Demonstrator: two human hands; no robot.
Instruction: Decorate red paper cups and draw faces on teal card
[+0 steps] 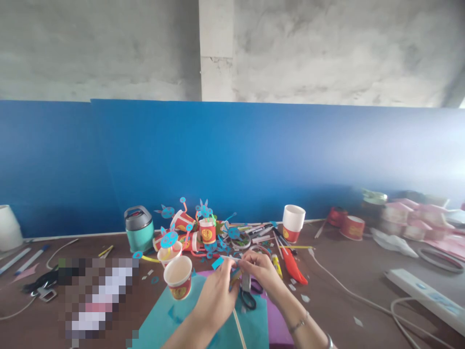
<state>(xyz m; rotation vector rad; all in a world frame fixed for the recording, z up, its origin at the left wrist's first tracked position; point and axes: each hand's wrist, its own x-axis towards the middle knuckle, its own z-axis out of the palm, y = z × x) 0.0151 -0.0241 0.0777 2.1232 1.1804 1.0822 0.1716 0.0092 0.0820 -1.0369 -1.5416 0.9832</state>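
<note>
Over the blue paper sheet (160, 320), my left hand (218, 293) and my right hand (259, 271) meet with fingers pinched. Between their fingertips is a thin white strip (229, 258); its exact kind is unclear. A small blue paper piece (217, 263) shows at its left end, and I cannot tell whether they are joined. Below my hands lie dark-handled scissors (248, 299), partly covered, and a pair of thin wooden sticks (240, 329). An upright paper cup (178, 277) stands left of my left hand.
Decorated paper cups (208, 232) with blue cut-outs crowd the back, beside loose pens (262, 231). A stacked white cup (293, 223) and teal jar (140, 230) stand behind. An orange-red item (295, 266), a cable (341, 286) and a power strip (428, 295) lie to the right.
</note>
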